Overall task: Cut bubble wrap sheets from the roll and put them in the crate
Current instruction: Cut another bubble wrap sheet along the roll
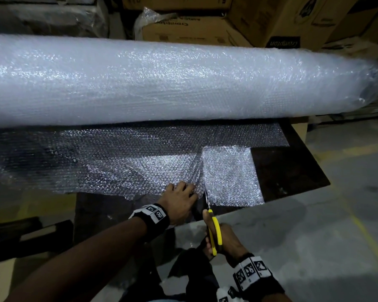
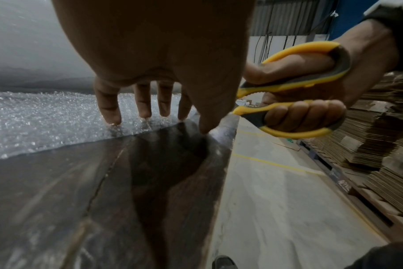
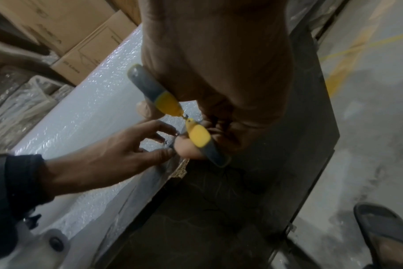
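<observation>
Bubble wrap (image 1: 122, 171), light and limp, needs pinning beside the cut: left hand (image 1: 180, 200) presses flat-fingered, right hand (image 1: 224, 240) grips scissors (image 1: 214, 229).

The head view is dim overall, with light falling from above: the bubble wrap roll (image 1: 162, 79) glares white across the upper half of the frame, and the unrolled bubble wrap sheet (image 1: 140, 166) sparkles with small highlights. The dark surface (image 1: 292, 166) and the lower left corner sink into shadow. The roll bows toward the frame's edges from wide-angle distortion. In the left wrist view the left hand (image 2: 154, 45) fills the upper centre, soft and out of focus, casting a dark shadow below it; the scissors (image 2: 299, 87) are sharper. The right wrist view is murky, grainy and blurred throughout.
</observation>
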A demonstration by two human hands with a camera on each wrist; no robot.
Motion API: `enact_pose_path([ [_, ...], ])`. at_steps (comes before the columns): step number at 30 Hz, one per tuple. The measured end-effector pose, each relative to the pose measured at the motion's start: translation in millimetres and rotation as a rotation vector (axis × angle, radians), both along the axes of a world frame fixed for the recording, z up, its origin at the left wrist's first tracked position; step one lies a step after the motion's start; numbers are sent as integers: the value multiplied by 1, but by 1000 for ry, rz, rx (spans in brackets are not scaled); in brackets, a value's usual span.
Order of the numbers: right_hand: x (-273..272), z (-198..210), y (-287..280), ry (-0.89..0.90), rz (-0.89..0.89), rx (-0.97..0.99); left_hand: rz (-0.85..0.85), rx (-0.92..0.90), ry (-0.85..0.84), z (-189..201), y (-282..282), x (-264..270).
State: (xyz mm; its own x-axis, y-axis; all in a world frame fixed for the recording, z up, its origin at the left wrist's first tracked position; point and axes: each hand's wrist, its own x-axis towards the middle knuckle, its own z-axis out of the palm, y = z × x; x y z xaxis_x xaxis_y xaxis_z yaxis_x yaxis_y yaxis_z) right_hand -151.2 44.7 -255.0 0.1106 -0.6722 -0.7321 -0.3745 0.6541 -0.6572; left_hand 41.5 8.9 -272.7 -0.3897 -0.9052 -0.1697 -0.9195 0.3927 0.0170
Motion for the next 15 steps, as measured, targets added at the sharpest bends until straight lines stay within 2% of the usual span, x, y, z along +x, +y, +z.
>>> enact_pose_path([
  [8, -3, -5, 3, -9, -17, 40, 81, -69, 0, -2, -14, -5],
  [15, -5, -3, -1, -50, -31, 124, 27, -92, 27, -2, -25, -15],
])
